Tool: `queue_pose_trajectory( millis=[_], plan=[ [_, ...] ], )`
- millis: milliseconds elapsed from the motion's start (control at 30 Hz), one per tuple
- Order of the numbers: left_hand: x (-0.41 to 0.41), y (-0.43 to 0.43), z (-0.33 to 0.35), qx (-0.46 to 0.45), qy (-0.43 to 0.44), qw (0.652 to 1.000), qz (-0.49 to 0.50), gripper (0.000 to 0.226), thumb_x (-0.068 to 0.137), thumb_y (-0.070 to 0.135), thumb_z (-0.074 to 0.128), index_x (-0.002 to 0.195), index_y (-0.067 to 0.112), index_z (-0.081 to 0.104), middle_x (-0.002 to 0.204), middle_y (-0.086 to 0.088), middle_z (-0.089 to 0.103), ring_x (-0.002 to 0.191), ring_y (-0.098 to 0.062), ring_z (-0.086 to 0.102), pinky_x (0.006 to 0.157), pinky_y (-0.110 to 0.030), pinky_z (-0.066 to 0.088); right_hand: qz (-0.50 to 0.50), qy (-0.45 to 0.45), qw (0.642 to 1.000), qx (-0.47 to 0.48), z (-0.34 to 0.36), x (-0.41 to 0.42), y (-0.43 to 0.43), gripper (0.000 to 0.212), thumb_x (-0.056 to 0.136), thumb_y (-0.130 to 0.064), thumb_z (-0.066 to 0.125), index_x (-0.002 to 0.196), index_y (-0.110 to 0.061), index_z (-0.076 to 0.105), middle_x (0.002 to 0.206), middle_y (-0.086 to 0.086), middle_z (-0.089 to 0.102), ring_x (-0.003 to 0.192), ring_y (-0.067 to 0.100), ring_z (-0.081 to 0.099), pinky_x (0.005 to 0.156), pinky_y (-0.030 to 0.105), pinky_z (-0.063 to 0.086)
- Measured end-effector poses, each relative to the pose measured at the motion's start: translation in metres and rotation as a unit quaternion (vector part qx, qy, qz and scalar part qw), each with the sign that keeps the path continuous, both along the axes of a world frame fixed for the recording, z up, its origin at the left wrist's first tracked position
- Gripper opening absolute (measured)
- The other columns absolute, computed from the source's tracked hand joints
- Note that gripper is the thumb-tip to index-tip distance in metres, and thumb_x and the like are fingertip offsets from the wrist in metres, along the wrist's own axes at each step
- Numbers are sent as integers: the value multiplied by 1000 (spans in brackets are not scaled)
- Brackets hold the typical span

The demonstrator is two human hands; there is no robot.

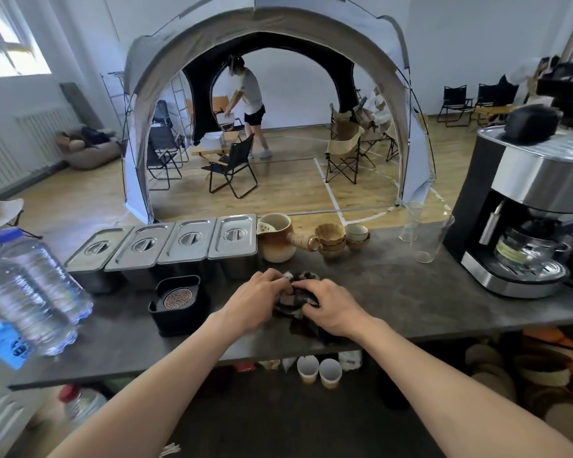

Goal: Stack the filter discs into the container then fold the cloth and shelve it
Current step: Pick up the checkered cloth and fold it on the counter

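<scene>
Water bottles (30,292) stand at the table's (427,305) left edge. Right of them, the black container (179,307) holds a filter disc (177,297), with bare tabletop near it. Metal tins (166,247) line the far edge. In the middle, the left hand (257,300) and right hand (333,309) both grip the bunched cloth (298,297). A coffee machine (523,226) blocks the right.

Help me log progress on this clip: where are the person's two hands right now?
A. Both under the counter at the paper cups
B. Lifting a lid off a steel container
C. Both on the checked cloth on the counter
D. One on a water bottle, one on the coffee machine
C: the left hand and right hand both rest on the bunched checked cloth on the grey counter, beside the black container.
</scene>
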State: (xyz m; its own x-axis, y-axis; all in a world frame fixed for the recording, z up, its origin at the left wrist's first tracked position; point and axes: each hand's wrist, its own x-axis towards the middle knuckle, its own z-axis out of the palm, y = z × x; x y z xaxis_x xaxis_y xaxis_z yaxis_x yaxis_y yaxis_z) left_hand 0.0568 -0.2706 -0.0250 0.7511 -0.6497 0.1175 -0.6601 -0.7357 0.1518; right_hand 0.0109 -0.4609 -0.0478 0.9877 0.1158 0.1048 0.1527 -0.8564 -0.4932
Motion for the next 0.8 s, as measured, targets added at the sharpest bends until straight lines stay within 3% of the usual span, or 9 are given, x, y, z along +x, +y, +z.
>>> queue_pose_trajectory(
  millis=[167, 267, 333, 400, 500, 567, 667, 800],
  plan=[
    [-5, 11, 3, 42, -51, 998, 15, 33, 87, 20, 61, 120, 26, 57, 153, 2, 37, 133, -27, 36, 105, -43, 36, 54, -9, 998, -18, 10, 4, 1, 47, 82, -27, 56, 125, -44, 50, 122, -2, 65, 112, 20, 60, 95, 38, 49],
    [-6, 12, 10, -13, -42, 999, -7, 23, 85, 13, 59, 106, 21, 60, 142, 2, 51, 136, -22, 39, 108, -37, 33, 61, -88, 994, -10, 15, 2, -3, 44, 81, -13, 64, 118, -36, 57, 120, -8, 67, 114, 13, 60, 98, 36, 49],
    [-8, 11, 16, -58, -50, 997, -16, 19, 82, 6, 58, 95, 19, 59, 120, -1, 60, 115, -23, 55, 91, -29, 40, 65, -146, 987, -11, 17, 2, -6, 43, 78, -7, 69, 116, -28, 62, 125, -7, 65, 123, 12, 54, 106, 38, 43],
    [-10, 10, 19, -87, -58, 994, -7, 19, 81, 4, 58, 89, 22, 53, 109, 0, 56, 89, -24, 58, 70, -24, 35, 54, -183, 981, -19, 19, 2, -7, 47, 77, -7, 72, 118, -26, 60, 127, -5, 64, 125, 14, 52, 108, 41, 40],
    [-14, 14, 12, -134, -29, 990, 33, 33, 78, 6, 59, 95, 26, 40, 101, 2, 48, 69, -27, 53, 59, -34, 38, 20, -142, 989, -17, 17, 1, -7, 65, 77, -23, 77, 134, -31, 47, 132, -4, 56, 120, 16, 52, 102, 40, 44],
    [-18, 21, 4, -165, 19, 984, 58, 49, 74, 8, 61, 112, 29, 39, 105, 5, 50, 79, -29, 60, 66, -38, 46, 10, -94, 995, 13, 12, -1, -10, 63, 76, -33, 76, 132, -34, 47, 127, -7, 55, 117, 14, 53, 95, 36, 48],
    [-22, 32, -5, -143, 30, 989, 38, 72, 72, 11, 65, 136, 33, 40, 117, 7, 52, 100, -19, 61, 82, -33, 50, 23, -87, 995, 51, 5, -10, -12, 47, 71, -36, 77, 113, -34, 55, 114, -12, 56, 113, 9, 53, 89, 25, 46],
    [-27, 48, -13, -88, -7, 996, -27, 53, 74, 15, 60, 125, 30, 60, 128, 10, 48, 112, -15, 58, 89, -34, 53, 90, -126, 987, 32, -8, -29, -10, 35, 73, -28, 67, 103, -36, 51, 137, -8, 52, 138, 5, 34, 113, 29, 30]
  ],
)
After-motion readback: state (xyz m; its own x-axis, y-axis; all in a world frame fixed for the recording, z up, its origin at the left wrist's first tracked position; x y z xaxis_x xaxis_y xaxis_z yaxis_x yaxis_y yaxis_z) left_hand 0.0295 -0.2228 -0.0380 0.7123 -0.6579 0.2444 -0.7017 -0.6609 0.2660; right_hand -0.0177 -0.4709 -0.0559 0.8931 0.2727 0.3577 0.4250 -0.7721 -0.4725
